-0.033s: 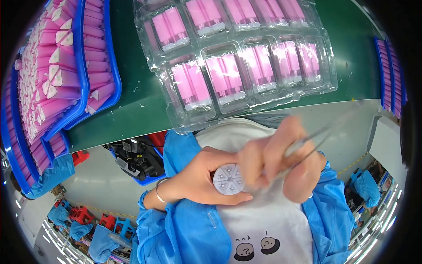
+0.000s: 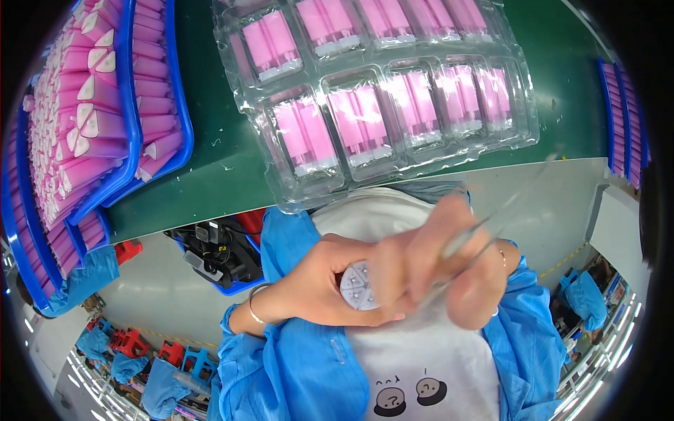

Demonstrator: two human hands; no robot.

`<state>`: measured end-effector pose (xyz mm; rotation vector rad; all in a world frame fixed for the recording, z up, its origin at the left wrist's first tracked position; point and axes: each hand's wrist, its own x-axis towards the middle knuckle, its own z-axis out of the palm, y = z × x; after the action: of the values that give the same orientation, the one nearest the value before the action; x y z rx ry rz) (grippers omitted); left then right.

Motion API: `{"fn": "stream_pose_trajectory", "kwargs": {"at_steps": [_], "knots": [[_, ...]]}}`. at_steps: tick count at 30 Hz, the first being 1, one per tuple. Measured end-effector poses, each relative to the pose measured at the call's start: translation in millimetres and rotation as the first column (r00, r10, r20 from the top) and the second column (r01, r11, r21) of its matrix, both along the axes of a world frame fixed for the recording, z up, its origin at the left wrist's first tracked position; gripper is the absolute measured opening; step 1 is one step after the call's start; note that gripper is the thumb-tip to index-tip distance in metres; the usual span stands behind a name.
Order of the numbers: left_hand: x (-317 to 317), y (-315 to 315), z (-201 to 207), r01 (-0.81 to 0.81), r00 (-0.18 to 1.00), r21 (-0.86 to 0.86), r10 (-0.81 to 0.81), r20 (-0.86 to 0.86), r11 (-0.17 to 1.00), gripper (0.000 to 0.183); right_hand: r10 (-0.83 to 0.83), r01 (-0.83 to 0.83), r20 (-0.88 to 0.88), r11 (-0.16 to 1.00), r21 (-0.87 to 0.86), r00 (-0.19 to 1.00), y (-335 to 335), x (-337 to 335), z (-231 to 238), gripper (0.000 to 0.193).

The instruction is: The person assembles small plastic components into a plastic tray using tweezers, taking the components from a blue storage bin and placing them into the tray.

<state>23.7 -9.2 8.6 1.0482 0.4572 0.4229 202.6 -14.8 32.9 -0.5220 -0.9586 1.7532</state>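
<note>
Grey, wedge-patterned round piece [image 2: 357, 286] fills the left hand [image 2: 316, 284]; the blurred right hand [image 2: 423, 258] grips slender tweezers [image 2: 460, 243].

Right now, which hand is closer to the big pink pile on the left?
Left. The left hand, around the round grey piece, is to the right of the pink pile; the right hand, blurred, is farther right.

The right hand [image 2: 449, 256] has shifted left and now covers more of the round grey piece [image 2: 356, 288].
</note>
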Motion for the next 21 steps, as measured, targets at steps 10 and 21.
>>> {"fn": "stream_pose_trajectory", "kwargs": {"at_steps": [10, 21], "knots": [[-8, 0, -2, -0.14, 0.985, 0.192, 0.155, -0.068, 0.971, 0.031, -0.087, -0.136, 0.439, 0.881, 0.453, 0.894, 7, 24, -8, 0.034], [-2, 2, -1, -0.149, 0.968, 0.48, 0.227, -0.107, 0.864, 0.028, -0.074, -0.081, 0.509, 0.958, 0.276, 0.858, -1, 20, 1, 0.035]]}}
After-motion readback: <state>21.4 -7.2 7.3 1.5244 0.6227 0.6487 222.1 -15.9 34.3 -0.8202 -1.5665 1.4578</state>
